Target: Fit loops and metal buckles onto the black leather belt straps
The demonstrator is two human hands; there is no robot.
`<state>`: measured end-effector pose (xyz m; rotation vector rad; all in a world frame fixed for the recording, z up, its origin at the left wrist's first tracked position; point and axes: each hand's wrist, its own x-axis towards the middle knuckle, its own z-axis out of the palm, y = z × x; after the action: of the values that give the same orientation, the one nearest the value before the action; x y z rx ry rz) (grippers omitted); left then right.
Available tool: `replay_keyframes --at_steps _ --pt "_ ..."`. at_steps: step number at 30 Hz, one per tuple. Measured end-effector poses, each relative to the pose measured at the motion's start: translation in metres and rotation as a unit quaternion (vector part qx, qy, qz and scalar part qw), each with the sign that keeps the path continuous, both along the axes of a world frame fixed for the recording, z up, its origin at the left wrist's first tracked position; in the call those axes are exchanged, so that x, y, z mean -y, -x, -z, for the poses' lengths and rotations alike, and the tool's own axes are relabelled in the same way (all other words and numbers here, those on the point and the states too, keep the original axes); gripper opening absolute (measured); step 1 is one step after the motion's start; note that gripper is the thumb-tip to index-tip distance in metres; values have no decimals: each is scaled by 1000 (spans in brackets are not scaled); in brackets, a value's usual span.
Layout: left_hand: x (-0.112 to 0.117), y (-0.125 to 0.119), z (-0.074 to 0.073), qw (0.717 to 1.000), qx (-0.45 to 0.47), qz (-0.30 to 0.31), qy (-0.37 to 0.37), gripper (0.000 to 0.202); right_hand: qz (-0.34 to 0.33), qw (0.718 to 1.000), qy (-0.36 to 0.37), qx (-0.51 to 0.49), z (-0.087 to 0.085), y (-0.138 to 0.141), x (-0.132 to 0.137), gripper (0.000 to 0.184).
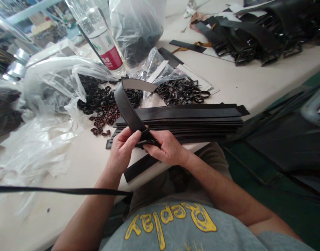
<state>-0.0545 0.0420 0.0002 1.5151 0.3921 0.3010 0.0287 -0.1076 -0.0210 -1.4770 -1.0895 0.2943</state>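
Note:
Both of my hands hold one black belt [130,111], its strap curling up and over with the pale underside showing at the top. My left hand [124,144] pinches the strap between thumb and fingers, near a narrow loop around it. My right hand [166,148] grips the buckle end, where a dark buckle [146,142] partly shows between the hands. Just behind lies a stack of black belt straps [188,120]. Another dark strap [140,167] lies under my hands at the table edge.
Black belt loops [102,96], reddish-brown loops [104,116] and dark buckles [183,91] lie in piles beyond. A plastic bottle [104,45] and a filled clear bag [137,28] stand behind. Plastic sheeting [45,139] covers the left; buckled belts [243,35] are heaped far right.

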Motion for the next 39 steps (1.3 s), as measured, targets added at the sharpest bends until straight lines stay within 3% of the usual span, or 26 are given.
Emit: replay_keyframes --at_steps 11,26,39 --pt "8 -5 -5 995 6 -11 99 30 -11 1000 18 -20 -3 0 1 13" --pt "6 -7 -7 984 11 -22 174 31 -14 1000 15 -18 -4 1 1 15" --pt "-2 -2 -5 989 46 88 113 36 -20 994 -17 -101 -2 0 3 19"
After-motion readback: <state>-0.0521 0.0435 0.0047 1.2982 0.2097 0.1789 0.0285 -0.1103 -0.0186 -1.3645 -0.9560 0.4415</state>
